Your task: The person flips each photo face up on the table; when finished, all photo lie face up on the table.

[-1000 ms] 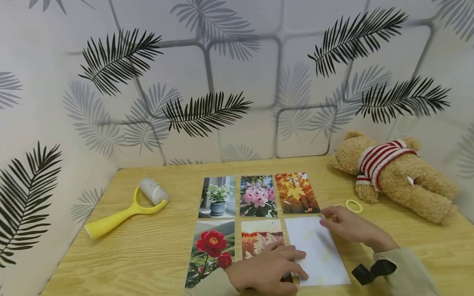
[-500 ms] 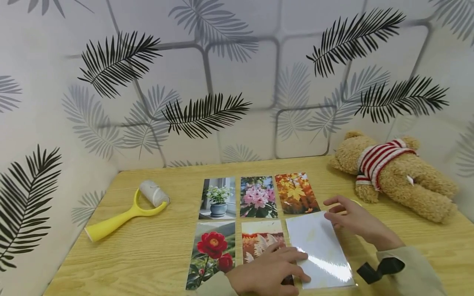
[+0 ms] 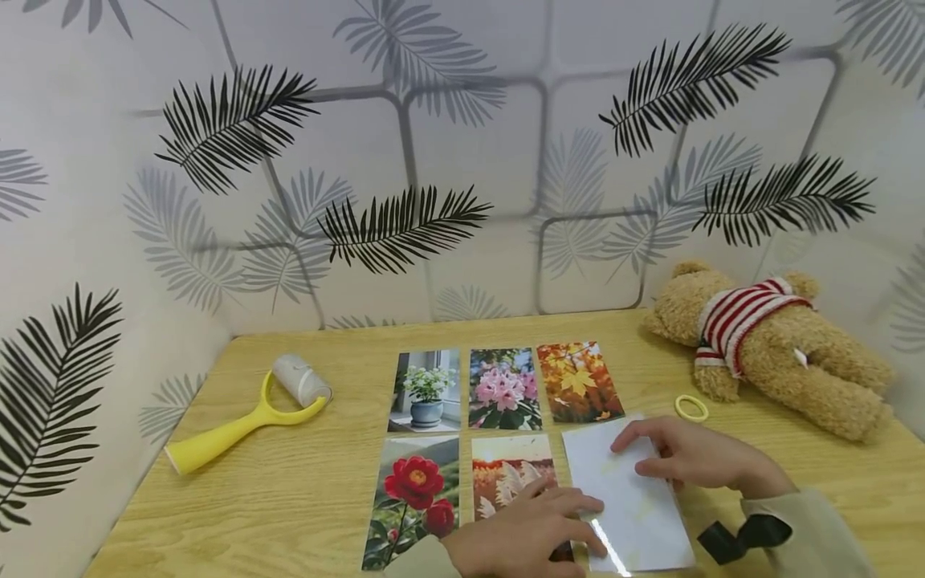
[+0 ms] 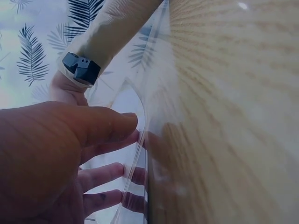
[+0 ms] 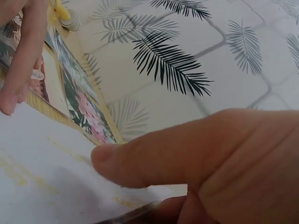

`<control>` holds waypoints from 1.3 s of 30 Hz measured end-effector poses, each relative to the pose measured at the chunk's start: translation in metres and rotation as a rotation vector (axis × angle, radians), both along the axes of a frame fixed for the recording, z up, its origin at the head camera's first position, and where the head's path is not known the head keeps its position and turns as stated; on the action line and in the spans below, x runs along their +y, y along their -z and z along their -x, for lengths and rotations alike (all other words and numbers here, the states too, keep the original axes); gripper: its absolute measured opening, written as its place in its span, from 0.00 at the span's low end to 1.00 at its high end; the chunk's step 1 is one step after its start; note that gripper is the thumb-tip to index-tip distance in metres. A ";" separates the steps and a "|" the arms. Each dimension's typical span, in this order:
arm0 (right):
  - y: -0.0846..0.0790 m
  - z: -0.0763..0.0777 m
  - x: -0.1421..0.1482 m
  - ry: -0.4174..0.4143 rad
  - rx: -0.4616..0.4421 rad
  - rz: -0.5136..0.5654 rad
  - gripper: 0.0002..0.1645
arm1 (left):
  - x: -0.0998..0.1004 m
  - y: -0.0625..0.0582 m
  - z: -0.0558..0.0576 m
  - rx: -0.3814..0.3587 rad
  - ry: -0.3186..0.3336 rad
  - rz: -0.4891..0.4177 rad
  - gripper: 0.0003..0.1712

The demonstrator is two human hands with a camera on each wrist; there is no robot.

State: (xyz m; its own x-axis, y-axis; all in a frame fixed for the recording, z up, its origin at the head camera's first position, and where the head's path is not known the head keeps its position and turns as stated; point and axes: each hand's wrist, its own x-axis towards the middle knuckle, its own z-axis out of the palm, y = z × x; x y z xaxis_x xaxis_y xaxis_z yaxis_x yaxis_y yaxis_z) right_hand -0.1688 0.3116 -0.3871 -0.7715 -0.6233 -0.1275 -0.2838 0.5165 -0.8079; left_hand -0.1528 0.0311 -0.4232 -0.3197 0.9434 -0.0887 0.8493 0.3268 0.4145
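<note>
A white glossy card (image 3: 625,514) with faint yellow marks lies at the near right of a group of photo cards; its right side looks slightly raised. My right hand (image 3: 694,457) pinches that right edge, thumb on the white face and fingers beneath, as the right wrist view shows. My left hand (image 3: 523,530) lies across the pampas grass photo (image 3: 513,466), its outstretched fingertips touching the white card's left edge. In the left wrist view the left thumb and fingers (image 4: 100,177) are close to the card's edge. Part of the pampas photo is hidden under the left hand.
Beside it lie photos of a red flower (image 3: 415,482), a potted plant (image 3: 426,393), pink blossoms (image 3: 503,389) and autumn leaves (image 3: 580,384). A yellow-handled lint roller (image 3: 249,421) is at left. A yellow ring (image 3: 691,408) and a teddy bear (image 3: 766,345) lie at right.
My right hand has moved from the card's top right corner leftward over its right edge and now pinches it. The white card has shifted slightly toward me. The left hand barely moved.
</note>
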 end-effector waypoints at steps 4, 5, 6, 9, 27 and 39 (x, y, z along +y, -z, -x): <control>0.005 0.002 0.007 -0.042 -0.055 0.016 0.16 | 0.000 0.002 -0.001 0.000 0.005 -0.012 0.16; 0.006 0.003 0.009 -0.051 -0.066 0.024 0.16 | 0.000 0.002 -0.001 0.004 0.006 -0.015 0.16; 0.008 0.004 0.011 -0.062 -0.071 0.034 0.16 | 0.000 0.003 -0.001 0.008 0.006 -0.018 0.16; 0.014 0.007 0.018 -0.102 -0.095 0.090 0.17 | 0.001 0.004 -0.002 0.014 -0.001 -0.024 0.16; 0.019 0.014 0.030 -0.148 -0.123 0.335 0.21 | 0.010 -0.003 -0.006 -0.952 -0.535 -0.706 0.29; 0.013 0.006 0.010 -0.028 -0.264 0.266 0.23 | 0.019 0.006 -0.012 -1.316 -0.406 -0.920 0.30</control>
